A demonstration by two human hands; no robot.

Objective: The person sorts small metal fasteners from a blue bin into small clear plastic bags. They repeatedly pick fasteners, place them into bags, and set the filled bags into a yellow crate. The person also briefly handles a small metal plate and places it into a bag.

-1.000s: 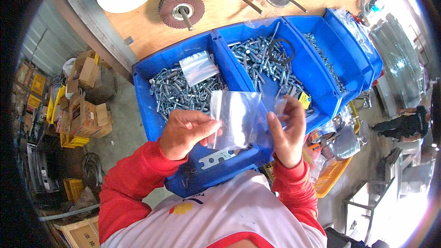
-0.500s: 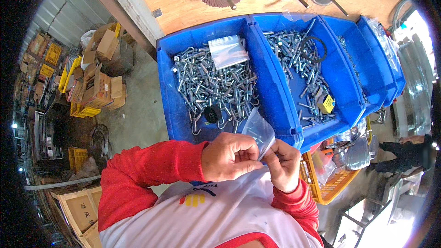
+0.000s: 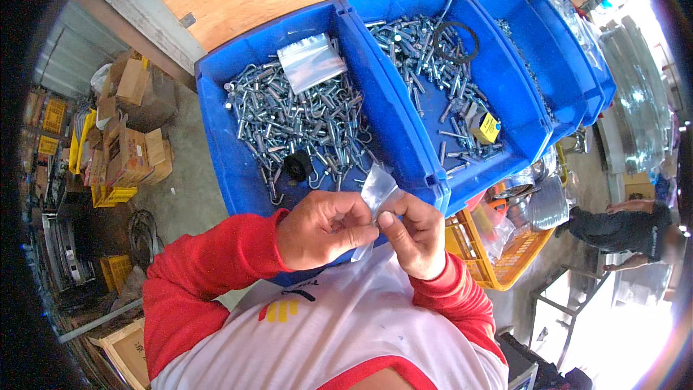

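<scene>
I have the left hand [image 3: 323, 230] and right hand [image 3: 416, 238] pinching 1 clear plastic bag [image 3: 378, 186]; uneven pulling could tear it.

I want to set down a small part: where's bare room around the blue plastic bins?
Grey floor lies bare between the leftmost blue plastic bin and brown cardboard boxes. The second blue bin has a small bare patch between silvery metal bolts. The leftmost is crowded with metal hooks.
</scene>
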